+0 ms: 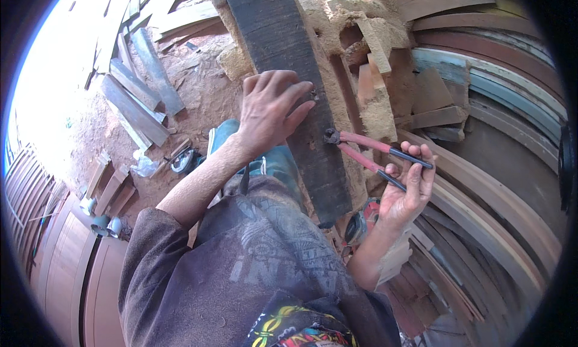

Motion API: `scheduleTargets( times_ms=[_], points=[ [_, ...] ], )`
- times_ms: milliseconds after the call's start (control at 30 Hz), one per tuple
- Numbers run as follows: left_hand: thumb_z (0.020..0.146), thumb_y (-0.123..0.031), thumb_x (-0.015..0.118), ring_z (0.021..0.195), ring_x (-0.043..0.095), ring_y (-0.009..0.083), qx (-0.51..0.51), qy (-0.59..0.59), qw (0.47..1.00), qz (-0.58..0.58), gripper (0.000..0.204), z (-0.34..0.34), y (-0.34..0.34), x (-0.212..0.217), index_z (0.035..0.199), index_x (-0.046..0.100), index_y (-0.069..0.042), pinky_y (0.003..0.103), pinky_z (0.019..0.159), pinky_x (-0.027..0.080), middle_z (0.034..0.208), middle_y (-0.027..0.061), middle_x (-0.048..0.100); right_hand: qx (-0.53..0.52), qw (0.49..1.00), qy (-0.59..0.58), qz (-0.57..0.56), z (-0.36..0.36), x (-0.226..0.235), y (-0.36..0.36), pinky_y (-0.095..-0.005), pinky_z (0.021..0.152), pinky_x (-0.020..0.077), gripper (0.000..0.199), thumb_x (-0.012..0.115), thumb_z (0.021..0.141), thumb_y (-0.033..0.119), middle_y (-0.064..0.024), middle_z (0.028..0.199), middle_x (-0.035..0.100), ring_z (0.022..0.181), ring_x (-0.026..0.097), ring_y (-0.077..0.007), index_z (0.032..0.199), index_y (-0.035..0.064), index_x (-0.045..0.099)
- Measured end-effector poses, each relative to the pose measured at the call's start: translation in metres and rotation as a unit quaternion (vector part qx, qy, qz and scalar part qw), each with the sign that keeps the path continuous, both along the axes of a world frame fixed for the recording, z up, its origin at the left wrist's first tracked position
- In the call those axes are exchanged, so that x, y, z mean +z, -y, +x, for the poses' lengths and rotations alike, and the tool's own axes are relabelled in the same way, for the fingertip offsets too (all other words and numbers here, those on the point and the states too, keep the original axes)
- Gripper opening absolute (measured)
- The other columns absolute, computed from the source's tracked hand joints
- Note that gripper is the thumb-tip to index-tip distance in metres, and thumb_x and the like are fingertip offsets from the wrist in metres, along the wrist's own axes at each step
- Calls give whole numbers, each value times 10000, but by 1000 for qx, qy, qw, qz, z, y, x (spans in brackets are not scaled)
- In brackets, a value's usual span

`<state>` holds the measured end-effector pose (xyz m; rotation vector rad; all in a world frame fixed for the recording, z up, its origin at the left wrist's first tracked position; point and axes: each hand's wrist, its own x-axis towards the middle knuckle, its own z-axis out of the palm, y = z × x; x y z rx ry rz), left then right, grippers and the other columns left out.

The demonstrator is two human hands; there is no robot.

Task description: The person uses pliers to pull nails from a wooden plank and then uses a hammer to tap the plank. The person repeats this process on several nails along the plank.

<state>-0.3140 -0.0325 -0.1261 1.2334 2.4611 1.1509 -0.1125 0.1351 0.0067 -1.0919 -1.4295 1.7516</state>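
Note:
A dark, weathered wooden beam [283,40] runs from the top of the view down past my lap. My left hand [271,109] rests against its left side, fingers bent and apart, thumb and forefinger reaching over the top face near a small dark mark [313,95]. My right hand [409,187] is closed on the handles of a pair of pincers [367,143], red with black ends. The handles stand spread. The dark jaws are at the beam's top face, towards its right edge; whether they grip anything there is too small to tell.
Long boards [487,208] are stacked on the right, with pale blue planks [512,97] above. Sawdust-covered wood blocks [376,100] adjoin the beam. Loose offcuts [135,109] and a clear plastic bag [144,164] lie left on the ground. A red and grey tool [361,223] sits near the beam's lower end.

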Motion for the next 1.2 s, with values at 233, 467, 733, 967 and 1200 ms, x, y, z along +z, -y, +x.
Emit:
scheduleTargets(
  times_ms=[233,467,733,967,1200],
  points=[
    [890,-292,803,1126,584,220,-20,26,999,0,173,-9,-17,-14,1050,800,-228,412,961,381,1124,-29,682,-2,998,55,41,3,3,21,-363,754,663,260,507,1121,140,-204,1324,656,1268,658,-309,1345,20,558],
    [889,-153,811,1101,659,267,-76,57,994,47,172,-30,1,-18,1060,792,-151,409,957,476,1138,32,726,-57,986,119,-100,68,-1,48,-395,811,690,245,537,1118,177,-196,1261,681,1126,732,-310,1296,10,564],
    [932,13,729,1035,733,229,-24,173,984,36,186,-32,48,-11,1103,760,-53,364,888,580,1116,104,748,-36,957,186,-221,100,-23,88,-234,571,553,420,550,1127,305,-116,1121,733,893,745,-162,1404,-10,574],
    [969,-30,702,953,722,147,1,271,962,-28,217,36,80,-23,1181,736,-55,304,801,587,1125,63,755,52,979,116,-159,154,-45,94,-174,568,392,426,506,1149,325,-33,967,695,752,576,-5,1436,32,623],
    [961,-82,716,962,721,160,-52,344,932,-104,247,120,108,-30,1206,731,-50,332,819,582,1116,71,764,30,923,347,165,238,-57,103,-378,913,543,345,582,1108,203,-183,1124,706,1057,688,-307,1378,5,666]
  ],
)
